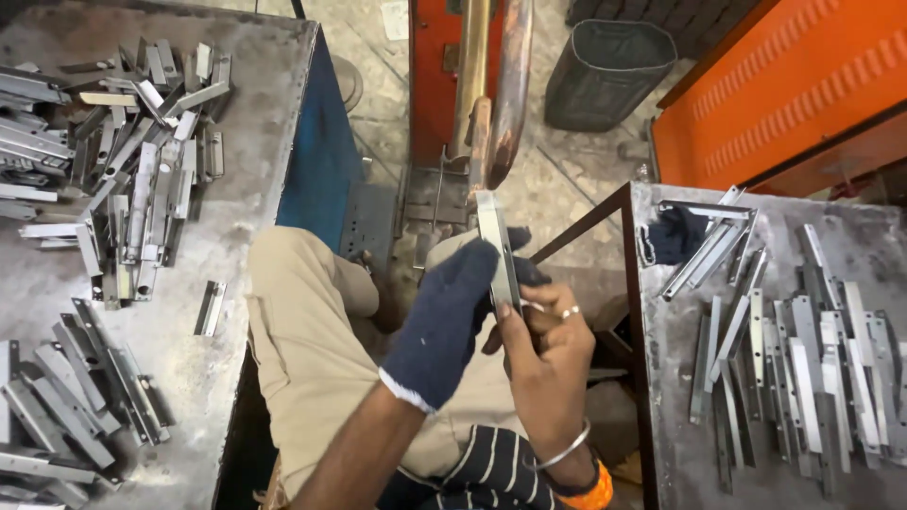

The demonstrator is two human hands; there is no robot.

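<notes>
Holding one metal strip point(496, 247): gloved left hand point(444, 316), bare right hand point(546, 354).

Metal strip point(498, 250) between both hands (left hand point(444, 321) gloved)

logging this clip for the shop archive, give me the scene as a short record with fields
setting: metal workshop, seen from above the seated person's lap
left hand: left hand in a dark blue knitted glove, gripping the flat grey metal strip
right hand: bare right hand with ring and bangle, pinching the same strip's lower end
strip pose: upright, its top near the rusty curved machine arm
left table: grey steel table with heaps of folded metal channel pieces
right table: dusty grey table with rows of flat metal strips
floor: dark bin
</notes>
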